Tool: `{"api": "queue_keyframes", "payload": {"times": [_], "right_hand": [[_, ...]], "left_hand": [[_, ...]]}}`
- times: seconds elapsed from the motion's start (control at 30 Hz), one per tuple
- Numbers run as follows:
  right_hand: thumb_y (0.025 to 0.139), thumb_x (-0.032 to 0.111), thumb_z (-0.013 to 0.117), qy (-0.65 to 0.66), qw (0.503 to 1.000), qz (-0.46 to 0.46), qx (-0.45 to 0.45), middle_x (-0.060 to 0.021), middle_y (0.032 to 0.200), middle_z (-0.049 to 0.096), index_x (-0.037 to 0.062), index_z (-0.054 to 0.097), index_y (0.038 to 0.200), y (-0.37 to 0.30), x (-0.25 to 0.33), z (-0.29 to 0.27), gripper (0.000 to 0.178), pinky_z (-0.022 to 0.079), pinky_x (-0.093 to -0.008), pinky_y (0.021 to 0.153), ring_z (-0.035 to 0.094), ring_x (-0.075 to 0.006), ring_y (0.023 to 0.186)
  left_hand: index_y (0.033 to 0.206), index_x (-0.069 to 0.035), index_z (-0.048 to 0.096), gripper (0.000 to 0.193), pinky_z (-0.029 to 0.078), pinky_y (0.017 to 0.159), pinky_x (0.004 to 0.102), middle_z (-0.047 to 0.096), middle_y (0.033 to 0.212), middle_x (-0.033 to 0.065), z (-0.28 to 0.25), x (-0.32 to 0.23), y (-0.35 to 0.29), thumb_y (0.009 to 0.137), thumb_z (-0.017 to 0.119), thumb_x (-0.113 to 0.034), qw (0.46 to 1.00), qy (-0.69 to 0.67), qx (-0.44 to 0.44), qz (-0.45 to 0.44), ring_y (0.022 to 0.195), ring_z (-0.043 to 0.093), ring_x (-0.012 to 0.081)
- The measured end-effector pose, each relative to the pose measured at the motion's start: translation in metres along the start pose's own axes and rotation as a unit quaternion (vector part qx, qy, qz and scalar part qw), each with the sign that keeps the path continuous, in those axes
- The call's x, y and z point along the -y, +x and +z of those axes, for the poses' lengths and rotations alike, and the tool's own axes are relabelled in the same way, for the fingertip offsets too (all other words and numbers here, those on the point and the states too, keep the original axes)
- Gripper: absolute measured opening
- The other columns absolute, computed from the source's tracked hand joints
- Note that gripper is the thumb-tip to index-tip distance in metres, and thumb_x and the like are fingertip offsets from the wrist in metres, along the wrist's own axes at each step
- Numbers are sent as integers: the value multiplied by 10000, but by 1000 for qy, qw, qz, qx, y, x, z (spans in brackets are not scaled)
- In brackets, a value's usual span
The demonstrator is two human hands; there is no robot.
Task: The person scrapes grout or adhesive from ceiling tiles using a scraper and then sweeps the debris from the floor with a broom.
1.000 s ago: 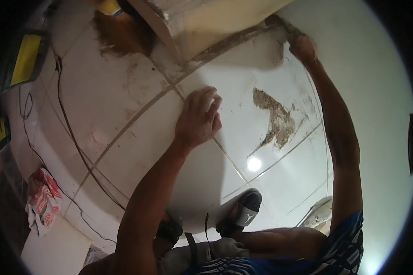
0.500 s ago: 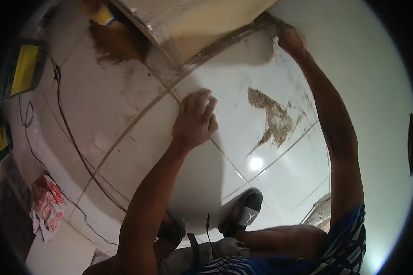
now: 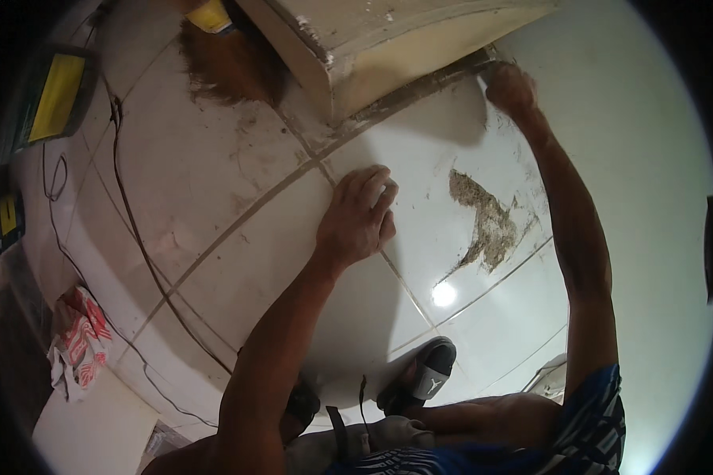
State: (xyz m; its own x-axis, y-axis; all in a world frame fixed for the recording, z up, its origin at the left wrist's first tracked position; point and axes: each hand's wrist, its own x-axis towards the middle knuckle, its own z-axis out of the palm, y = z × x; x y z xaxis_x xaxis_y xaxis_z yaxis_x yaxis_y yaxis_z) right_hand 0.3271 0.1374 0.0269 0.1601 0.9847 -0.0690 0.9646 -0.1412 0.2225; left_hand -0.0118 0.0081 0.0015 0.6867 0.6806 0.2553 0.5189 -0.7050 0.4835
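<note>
My left hand (image 3: pixel 358 212) rests on a white floor tile (image 3: pixel 309 317), its fingers apart and slightly bent, holding nothing. At the far right, my right hand (image 3: pixel 513 91) is closed in a fist low at the corner where the box-like ledge (image 3: pixel 420 71) meets the wall. A thin pale edge shows beside that fist, but what it grips is hidden. Between the hands, a patch of grey-brown crumbly debris (image 3: pixel 487 226) lies on the tile. A dirty dark strip (image 3: pixel 408 93) runs along the foot of the ledge.
A brown-bristled broom or brush (image 3: pixel 230 67) lies left of the ledge. Dark cables (image 3: pixel 139 237) cross the floor on the left, near a yellow-and-black object (image 3: pixel 59 95) and a crumpled red-and-white bag (image 3: pixel 79 344). The pale wall (image 3: pixel 650 198) rises on the right; my sandalled foot (image 3: pixel 424 372) is below.
The whole view has shifted, so the floor and ledge appear lower and further right. My right hand remains closed near the corner, its wrist bent a little differently. The left hand stays on the tile.
</note>
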Motion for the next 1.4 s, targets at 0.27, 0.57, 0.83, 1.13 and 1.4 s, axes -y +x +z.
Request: {"api": "queue_keyframes", "payload": {"times": [0.27,0.57,0.83,1.13,1.4], "right_hand": [[790,178,534,14,1000,3,2,-109,947,687,121,691,903,-9,5,11,202,528,-454,782,668,-310,885],[776,101,521,41,997,50,-38,-146,801,682,78,670,768,-7,27,-13,152,544,-447,676,676,-317,770],[767,109,586,70,987,-127,-67,-161,880,634,39,610,998,-97,93,-26,243,536,-410,727,626,-277,849],[893,215,592,772,630,-24,84,-178,974,655,-35,622,967,-204,-4,-74,263,509,-353,788,635,-236,940],[852,202,689,750,636,137,123,-103,903,665,-37,628,1088,-295,-5,-59,342,516,-281,700,628,-148,812]], "left_hand": [[1155,-59,516,402,364,1031,459,455,1264,131,3,-7,1,783,591,-192,1000,-4,12,-6,1205,439,293],[1167,-64,511,413,342,1043,458,447,1272,123,2,-6,1,788,593,-207,1000,15,13,-3,1215,422,301],[1175,-61,500,430,334,1036,465,434,1281,125,4,-8,-2,775,612,-174,1000,0,11,5,1234,401,316],[1054,-59,526,328,374,949,474,511,1146,119,5,-22,17,767,653,-155,998,-28,-44,23,1108,472,304],[1125,24,545,371,465,811,296,608,994,75,-11,-104,58,937,594,-292,816,-537,14,-212,898,580,163]]}}
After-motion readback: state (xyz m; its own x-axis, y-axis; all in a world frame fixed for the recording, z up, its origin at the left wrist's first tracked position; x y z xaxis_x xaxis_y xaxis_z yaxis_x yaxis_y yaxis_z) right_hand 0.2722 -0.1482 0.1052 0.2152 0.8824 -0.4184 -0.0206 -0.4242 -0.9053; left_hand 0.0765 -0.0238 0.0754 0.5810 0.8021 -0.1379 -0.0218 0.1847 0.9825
